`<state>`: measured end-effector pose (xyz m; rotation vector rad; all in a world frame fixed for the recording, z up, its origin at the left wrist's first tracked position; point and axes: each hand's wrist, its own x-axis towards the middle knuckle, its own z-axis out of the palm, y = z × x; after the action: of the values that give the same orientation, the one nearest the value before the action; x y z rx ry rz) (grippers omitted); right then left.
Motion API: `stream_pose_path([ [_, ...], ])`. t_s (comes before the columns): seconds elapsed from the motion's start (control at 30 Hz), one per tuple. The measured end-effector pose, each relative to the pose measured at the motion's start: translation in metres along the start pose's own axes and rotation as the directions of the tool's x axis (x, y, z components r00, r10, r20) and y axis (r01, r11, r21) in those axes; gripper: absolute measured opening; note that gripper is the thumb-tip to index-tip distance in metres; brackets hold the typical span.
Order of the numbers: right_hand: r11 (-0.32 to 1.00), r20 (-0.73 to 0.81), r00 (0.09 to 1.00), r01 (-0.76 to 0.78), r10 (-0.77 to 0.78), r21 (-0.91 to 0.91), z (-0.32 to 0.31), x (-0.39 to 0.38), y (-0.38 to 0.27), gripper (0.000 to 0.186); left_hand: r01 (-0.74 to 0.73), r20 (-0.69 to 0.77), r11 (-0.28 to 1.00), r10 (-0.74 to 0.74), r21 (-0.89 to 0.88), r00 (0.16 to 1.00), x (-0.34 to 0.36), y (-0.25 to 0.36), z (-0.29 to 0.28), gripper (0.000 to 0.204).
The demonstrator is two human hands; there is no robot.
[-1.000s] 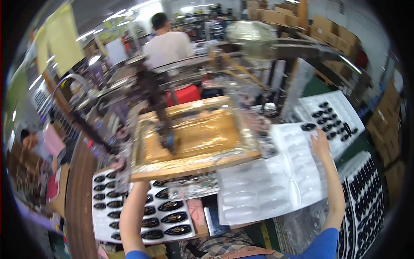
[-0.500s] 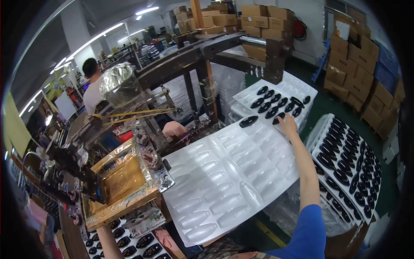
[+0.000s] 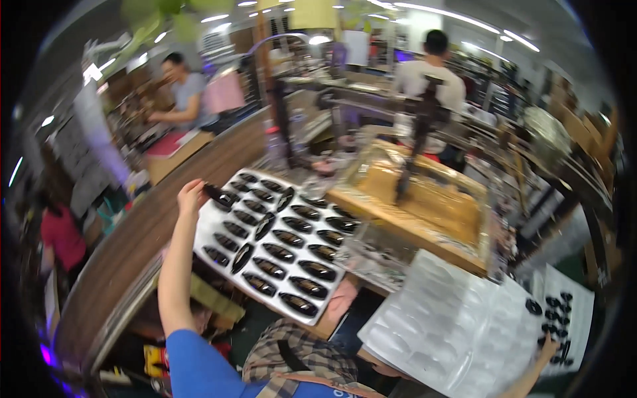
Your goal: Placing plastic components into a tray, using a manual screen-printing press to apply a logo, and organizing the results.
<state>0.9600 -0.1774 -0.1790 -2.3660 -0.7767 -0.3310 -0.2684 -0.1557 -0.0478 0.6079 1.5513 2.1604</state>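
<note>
At the far left corner of a white moulded tray [image 3: 222, 249], my left hand [image 3: 192, 196] pinches a glossy black oval part [image 3: 219, 195] by its end. Rows of similar black parts [image 3: 299, 304] lie in this tray, a few of them tilted across the rows. My right hand [image 3: 548, 346] reaches out at the lower right, its fingertips at small-looking black parts [image 3: 553, 328] on another white sheet [image 3: 576, 338]. Blur hides whether those fingers grip one. Between my hands lies a white moulded tray [image 3: 438, 318] with bare hollows and a single black part [image 3: 533, 306] near its right end.
A wooden-framed screen [image 3: 411, 229] with amber film stands beyond the trays, a dark upright arm [image 3: 415, 146] over it. A curved brown bench edge [image 3: 109, 265] runs along the left. One person [image 3: 189, 99] sits at far left; another [image 3: 434, 73] stands behind the machine.
The view has swung to the left. My left hand, hidden under the wooden frame before, now shows at the filled tray's far corner with a black part. My right hand stays among the right-hand parts.
</note>
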Motion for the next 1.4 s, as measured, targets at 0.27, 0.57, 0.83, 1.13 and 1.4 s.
stream_pose_path([
  [0.27,0.94,0.126,0.992,-0.058,0.016,0.337,-0.01,-0.003,-0.059,0.057,-0.027,-0.26,0.978,0.082,0.209,0.962,0.022,-0.027,-0.115,0.017],
  [0.57,0.646,-0.021,0.897,0.335,-0.442,0.686,-0.089,-0.192,-0.278,0.048,0.075,-0.287,0.955,0.011,0.287,0.958,0.057,-0.076,-0.121,0.017],
  [0.83,0.458,0.267,0.683,0.11,-0.679,0.882,-0.13,-0.333,-0.377,0.04,-0.055,0.027,0.921,0.048,0.386,0.998,0.084,-0.108,-0.141,0.016],
  [1.13,0.524,0.362,0.471,0.277,-0.805,0.805,-0.15,-0.416,-0.494,0.042,-0.139,0.241,0.818,0.0,0.558,0.97,0.092,-0.11,-0.172,0.018],
  [1.4,0.66,0.644,0.18,0.351,-0.744,0.664,-0.165,-0.453,-0.576,0.052,-0.438,0.258,0.759,0.355,0.482,0.899,-0.017,-0.037,-0.056,0.025],
])
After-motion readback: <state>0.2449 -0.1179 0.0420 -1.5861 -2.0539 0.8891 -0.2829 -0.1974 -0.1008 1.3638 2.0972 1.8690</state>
